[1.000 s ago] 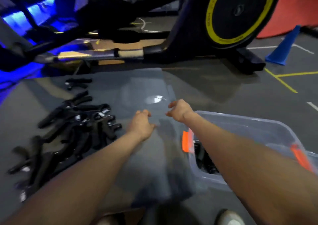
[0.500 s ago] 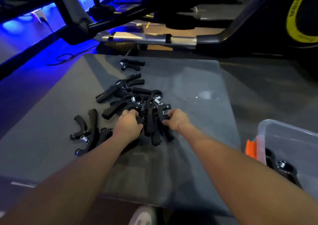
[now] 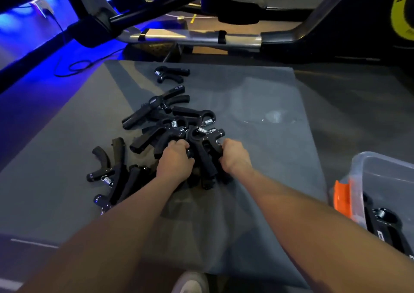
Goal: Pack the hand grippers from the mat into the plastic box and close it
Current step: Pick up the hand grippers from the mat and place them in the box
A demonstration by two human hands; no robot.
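Both hands (image 3: 202, 159) around piled hand grippers (image 3: 179, 133).

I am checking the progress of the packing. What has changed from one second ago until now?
Both hands went from open air near the plastic box leftward to the pile of hand grippers on the mat. Now the left hand and the right hand have their fingers closed on grippers in the pile. The view turned left too. The lone gripper at the far end and those already in the box stayed put.
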